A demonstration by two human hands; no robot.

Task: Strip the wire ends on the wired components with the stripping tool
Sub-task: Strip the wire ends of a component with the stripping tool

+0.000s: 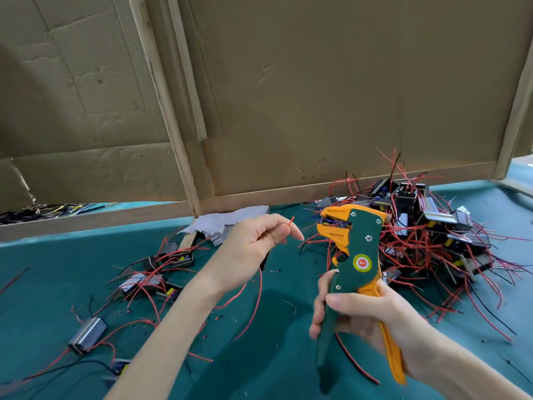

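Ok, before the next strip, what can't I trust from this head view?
Head view only:
- Tip of the red wire pinched by the left hand: too small to tell if bare.
- Where that wire leads: hidden behind the left hand.
- Mouth of the stripping tool in the right hand: too small to see what sits inside.
- Left side of the pile of parts: covered by the tool.

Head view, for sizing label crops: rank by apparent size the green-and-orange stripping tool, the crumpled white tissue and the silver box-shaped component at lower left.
1. Green-and-orange stripping tool, inflated by nearness to the camera.
2. Crumpled white tissue.
3. Silver box-shaped component.
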